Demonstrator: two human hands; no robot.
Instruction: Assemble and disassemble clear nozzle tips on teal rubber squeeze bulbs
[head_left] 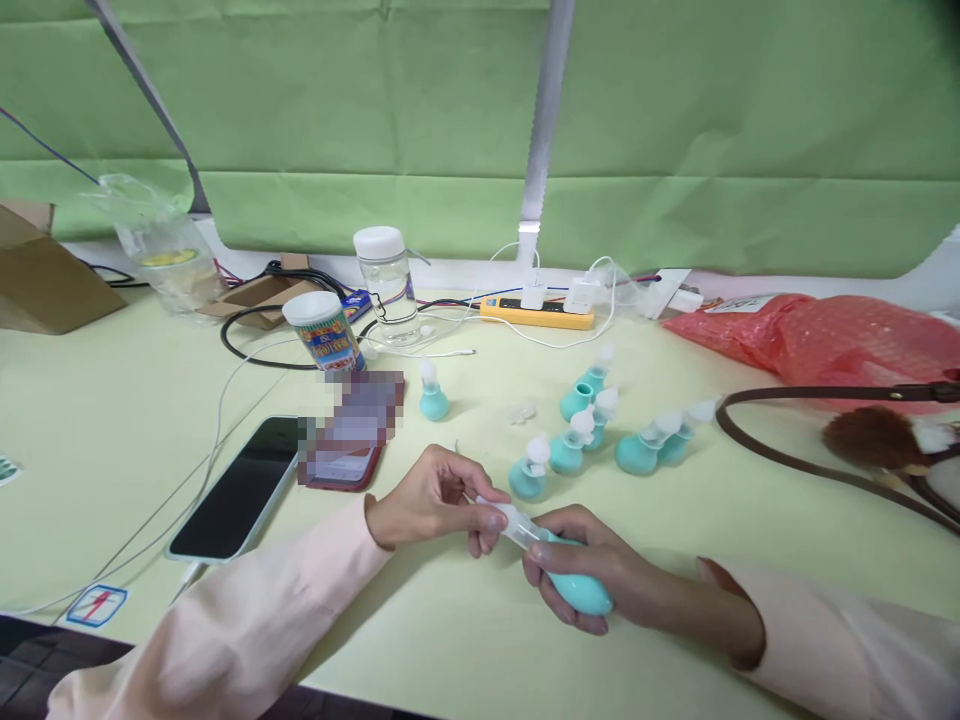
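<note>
Clear tube at the teal bulb, in front of the power strip.
My left grip pinches the tube, my right grip wraps the bulb; any next move calls for alignment (seating unclear from here).

Pale table strewn with small items
Teal bulbs stand near two phones, a cup and a water bottle.

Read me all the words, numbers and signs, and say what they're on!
No word or number is clear enough to quote.
Cup, clear bag: print too blurred.
White label on the red bag: dark marks, too blurred.
Blue-edged sticker: a red mark, no readable words.
Red-edged phone: screen blurred out.
</note>
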